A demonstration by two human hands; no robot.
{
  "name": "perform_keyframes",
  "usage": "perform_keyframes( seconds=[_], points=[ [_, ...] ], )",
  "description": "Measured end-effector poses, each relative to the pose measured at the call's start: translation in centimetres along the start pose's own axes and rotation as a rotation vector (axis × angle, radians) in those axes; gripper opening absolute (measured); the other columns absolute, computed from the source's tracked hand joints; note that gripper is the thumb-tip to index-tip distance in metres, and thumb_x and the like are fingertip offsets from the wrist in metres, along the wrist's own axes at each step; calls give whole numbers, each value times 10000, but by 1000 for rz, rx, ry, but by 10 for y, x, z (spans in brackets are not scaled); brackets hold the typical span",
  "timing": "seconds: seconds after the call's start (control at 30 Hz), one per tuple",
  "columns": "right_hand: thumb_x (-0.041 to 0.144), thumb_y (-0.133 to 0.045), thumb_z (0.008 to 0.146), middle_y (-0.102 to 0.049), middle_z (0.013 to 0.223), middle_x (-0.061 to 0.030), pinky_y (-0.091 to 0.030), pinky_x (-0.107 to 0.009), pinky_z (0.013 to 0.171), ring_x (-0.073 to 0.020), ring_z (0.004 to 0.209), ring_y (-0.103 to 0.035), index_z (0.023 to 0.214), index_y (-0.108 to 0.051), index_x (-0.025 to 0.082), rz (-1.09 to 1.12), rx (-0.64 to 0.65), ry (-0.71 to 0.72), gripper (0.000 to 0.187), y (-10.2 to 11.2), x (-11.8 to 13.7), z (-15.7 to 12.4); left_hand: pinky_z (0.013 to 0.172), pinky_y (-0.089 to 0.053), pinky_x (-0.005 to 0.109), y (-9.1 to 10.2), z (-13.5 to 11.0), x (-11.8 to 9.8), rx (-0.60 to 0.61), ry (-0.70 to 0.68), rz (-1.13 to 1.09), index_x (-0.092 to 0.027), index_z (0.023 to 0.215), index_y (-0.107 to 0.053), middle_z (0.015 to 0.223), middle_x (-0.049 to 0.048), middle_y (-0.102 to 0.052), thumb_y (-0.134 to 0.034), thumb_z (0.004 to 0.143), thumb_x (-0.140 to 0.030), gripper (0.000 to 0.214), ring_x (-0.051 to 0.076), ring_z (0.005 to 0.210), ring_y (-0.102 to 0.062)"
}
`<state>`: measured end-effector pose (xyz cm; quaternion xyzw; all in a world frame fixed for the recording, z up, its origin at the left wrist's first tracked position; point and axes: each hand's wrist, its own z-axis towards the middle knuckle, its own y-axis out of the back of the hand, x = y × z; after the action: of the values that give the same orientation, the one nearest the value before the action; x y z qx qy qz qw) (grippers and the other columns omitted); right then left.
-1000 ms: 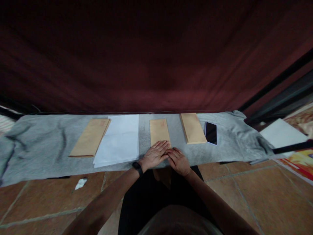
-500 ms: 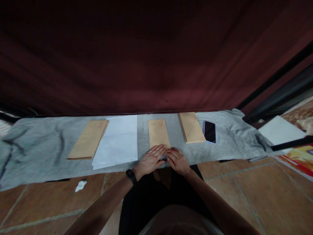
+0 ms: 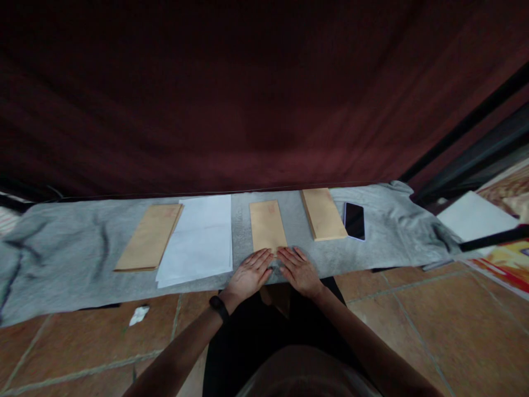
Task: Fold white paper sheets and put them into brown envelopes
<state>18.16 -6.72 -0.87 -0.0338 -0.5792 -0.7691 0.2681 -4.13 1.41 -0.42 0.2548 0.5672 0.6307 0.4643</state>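
Observation:
A brown paper envelope lies on the grey cloth in front of me, its near edge partly covered by my fingers. My left hand rests flat on the left part of that edge, fingers stretched out. Beside it, my right hand lies flat on the right part, fingertips almost meeting those of the left. To the left are white paper sheets and a stack of brown envelopes. On the right, a thicker stack of brown envelopes touches or nearly touches a phone.
A dark red curtain hangs behind the cloth-covered surface. Brown floor tiles show below, with a crumpled white tissue at the left. White board or paper and a colourful printed sheet stand at the far right.
My left hand has slid slightly left and my right hand's fingertips have also shifted left along the envelope's near edge. The envelope stays in place.

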Motion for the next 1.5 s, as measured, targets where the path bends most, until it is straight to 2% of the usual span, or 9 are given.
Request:
perform_keyframes(
  seconds=[0.23, 0.37, 0.57, 0.77, 0.93, 1.07, 1.23, 1.37, 1.5],
  points=[
    [331, -453, 1031, -483, 1529, -95, -293, -498, 1231, -224, 1424, -445, 1551, -361, 200, -28, 0, -5, 544, -8, 23, 6, 1160, -431, 420, -3, -2, -1, -34, 13, 17, -145, 1460, -465, 1499, 121, -522, -407, 1005, -260, 473, 224, 1417, -458],
    [304, -450, 1032, -492, 1523, -92, -321, -485, 1220, -224, 1410, -465, 1520, -419, 189, -32, 4, -17, 503, -7, 17, 0, 1153, -442, 416, -2, -3, 0, -43, 12, 30, -146, 1435, -498, 1487, 114, -537, -404, 1013, -262, 448, 221, 1412, -464],
    [252, -428, 1032, -508, 1514, -82, -349, -488, 1207, -220, 1390, -489, 1495, -458, 197, -29, 14, -29, 467, 6, 2, -17, 1143, -457, 409, -3, -4, 0, -72, 13, 54, -126, 1359, -575, 1448, 123, -575, -414, 1016, -239, 396, 225, 1373, -511],
    [252, -386, 1048, -560, 1472, -83, -358, -498, 1197, -218, 1368, -513, 1468, -491, 200, 28, 16, -75, 436, 13, 0, -20, 1123, -485, 412, -1, -3, -1, -109, 33, 25, -147, 1332, -600, 1422, 109, -601, -425, 1014, -236, 373, 225, 1344, -543],
    [276, -418, 1040, -579, 1451, -103, -359, -500, 1187, -226, 1357, -522, 1461, -497, 194, 59, -51, -93, 435, 6, 1, -12, 1104, -506, 406, -2, -2, 1, -155, 69, -36, -162, 1275, -632, 1363, 94, -648, -445, 1017, -239, 328, 212, 1291, -589],
    [246, -426, 1035, -608, 1419, -93, -330, -502, 1191, -215, 1330, -543, 1438, -520, 219, 71, -51, -95, 415, -4, 7, -1, 1086, -521, 411, -3, -1, 3, -182, 83, -93, -173, 1231, -646, 1329, 87, -668, -466, 1014, -239, 290, 210, 1258, -612],
    [227, -453, 1026, -657, 1349, -68, -359, -480, 1156, -209, 1261, -585, 1348, -594, 244, 82, -68, -114, 352, -14, 16, 12, 1048, -547, 416, -3, 2, 3, -247, 141, -180, -194, 1178, -662, 1242, 79, -707, -452, 1020, -240, 266, 201, 1181, -655],
    [227, -504, 1012, -697, 1263, -58, -441, -427, 1048, -219, 1145, -631, 1225, -664, 238, 56, -90, -173, 266, -18, 15, 19, 1014, -560, 410, -3, 3, 3, -263, 168, -199, -197, 1135, -669, 1200, 75, -717, -454, 1019, -240, 248, 202, 1159, -660],
    [226, -535, 999, -721, 1159, -53, -472, -390, 952, -221, 1055, -646, 1091, -699, 241, 26, -105, -231, 188, -17, 9, 24, 998, -561, 402, -4, 4, 4, -287, 215, -209, -193, 1084, -670, 1176, 79, -718, -460, 1016, -242, 226, 206, 1150, -660]
  ],
)
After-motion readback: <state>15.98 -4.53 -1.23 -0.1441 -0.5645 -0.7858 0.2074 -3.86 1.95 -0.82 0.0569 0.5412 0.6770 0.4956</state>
